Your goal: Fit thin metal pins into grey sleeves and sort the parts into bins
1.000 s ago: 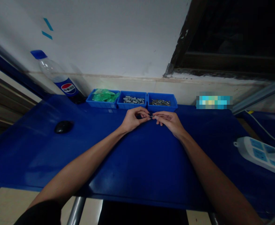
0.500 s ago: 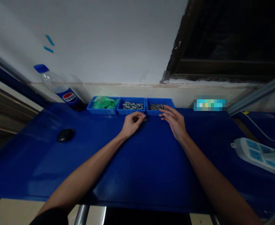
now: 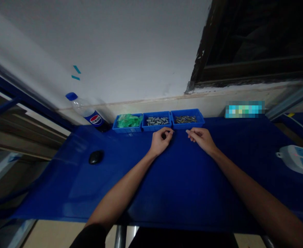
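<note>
My left hand (image 3: 162, 140) is closed in a pinch just in front of the middle blue bin (image 3: 156, 127), which holds short grey metal cylinders (image 3: 158, 121). Whatever lies between its fingertips is too small to make out. My right hand (image 3: 201, 138) is also closed, thumb pressed to the curled fingers, in front of the right blue bin (image 3: 199, 118) of thin metal screws or pins (image 3: 185, 119). What it holds, if anything, is hidden. A small gap separates the two hands. Green plastic packets (image 3: 129, 121) fill the left blue bin (image 3: 128, 130).
A Pepsi bottle (image 3: 94, 119) leans beside the bins at the back left of the blue tabletop (image 3: 166, 193). A black computer mouse (image 3: 96, 157) lies on the left. At the right edge rests a white power strip (image 3: 293, 156). A blurred-out box (image 3: 245, 110) stands by the wall.
My right hand has come back from the bin of screws or pins, and its spread fingers have closed. My left hand stays pinched. The whole view has shifted, moving things rightward in it.
</note>
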Demonstrator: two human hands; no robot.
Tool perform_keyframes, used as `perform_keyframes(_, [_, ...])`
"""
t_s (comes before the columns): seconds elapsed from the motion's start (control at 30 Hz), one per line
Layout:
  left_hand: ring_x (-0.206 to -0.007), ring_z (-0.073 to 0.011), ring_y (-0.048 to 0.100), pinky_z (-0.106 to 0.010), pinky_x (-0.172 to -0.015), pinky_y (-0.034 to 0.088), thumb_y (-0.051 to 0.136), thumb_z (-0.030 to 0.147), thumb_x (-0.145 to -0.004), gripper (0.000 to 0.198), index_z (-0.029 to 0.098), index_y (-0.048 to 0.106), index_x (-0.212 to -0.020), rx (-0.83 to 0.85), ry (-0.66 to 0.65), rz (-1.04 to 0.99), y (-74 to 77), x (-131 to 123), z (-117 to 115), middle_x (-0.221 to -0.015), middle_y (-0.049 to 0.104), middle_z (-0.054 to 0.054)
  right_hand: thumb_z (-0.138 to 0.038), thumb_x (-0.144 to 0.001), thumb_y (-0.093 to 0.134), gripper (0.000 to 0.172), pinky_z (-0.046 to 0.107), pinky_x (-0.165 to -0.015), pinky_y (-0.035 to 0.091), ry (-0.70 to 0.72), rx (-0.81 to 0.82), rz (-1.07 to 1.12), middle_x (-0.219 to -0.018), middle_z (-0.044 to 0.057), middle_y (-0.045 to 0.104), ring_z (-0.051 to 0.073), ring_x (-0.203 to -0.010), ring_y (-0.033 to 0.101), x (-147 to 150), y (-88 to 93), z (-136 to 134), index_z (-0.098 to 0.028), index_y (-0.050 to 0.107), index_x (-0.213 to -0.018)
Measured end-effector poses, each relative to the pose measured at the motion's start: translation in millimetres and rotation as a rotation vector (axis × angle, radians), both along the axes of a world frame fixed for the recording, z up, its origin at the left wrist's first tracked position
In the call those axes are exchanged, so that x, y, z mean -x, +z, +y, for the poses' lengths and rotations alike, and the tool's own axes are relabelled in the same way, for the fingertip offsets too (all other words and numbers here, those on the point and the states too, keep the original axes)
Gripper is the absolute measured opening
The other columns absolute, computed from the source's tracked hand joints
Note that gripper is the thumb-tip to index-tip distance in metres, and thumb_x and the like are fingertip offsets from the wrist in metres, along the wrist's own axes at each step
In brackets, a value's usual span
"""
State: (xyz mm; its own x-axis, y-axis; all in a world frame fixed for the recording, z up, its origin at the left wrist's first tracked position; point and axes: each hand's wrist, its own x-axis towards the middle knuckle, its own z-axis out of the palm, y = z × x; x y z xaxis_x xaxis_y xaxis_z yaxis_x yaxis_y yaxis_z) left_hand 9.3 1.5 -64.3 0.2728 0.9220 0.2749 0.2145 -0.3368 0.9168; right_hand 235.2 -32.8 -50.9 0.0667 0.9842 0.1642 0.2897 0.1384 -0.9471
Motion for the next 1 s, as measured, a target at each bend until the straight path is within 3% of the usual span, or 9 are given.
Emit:
perform_keyframes(0.37, [-0.060, -0.0122, 0.059, -0.024, -0.063, 0.045, 0.060, 0.021, -0.092, 0.004, 0.019, 0.064, -0.091, 0.043, -0.061, -0.002, 7.1, -1, -4, -0.067, 0.066, 0.002, -0.062, -0.091, 0.069, 0.047, 0.032, -0.054, 0.040, 0.074, -0.022, -0.216, -0.058, 0.003, 0.065, 0.018, -0.054, 0.057, 1, -4.6, -3, -0.023, 0.069, -0.065])
perform_keyframes(0.57, [-0.063, -0.0126, 0.062, -0.024, -0.065, 0.046, 0.058, 0.018, -0.092, 0.003, 0.020, 0.060, -0.089, 0.045, -0.065, 0.034, 10.7, -1, -5, -0.068, 0.067, 0.003, -0.059, -0.095, 0.065, 0.046, 0.032, -0.053, 0.038, 0.102, -0.047, -0.284, -0.058, 0.002, 0.065, 0.018, -0.052, 0.055, 3, -1.1, -7, -0.023, 0.069, -0.065])
perform_keyframes(1.0, [-0.060, -0.0121, 0.058, -0.022, -0.062, 0.043, 0.057, 0.026, -0.097, 0.014, 0.018, 0.069, -0.097, -0.057, -0.123, 0.231, 11.8, 1, -7, -0.073, 0.069, 0.001, -0.055, -0.097, 0.066, 0.041, 0.032, -0.058, 0.044, 0.090, 0.003, -0.090, -0.063, 0.003, 0.069, 0.020, -0.058, 0.062, 2, -3.1, -3, -0.024, 0.070, -0.070])
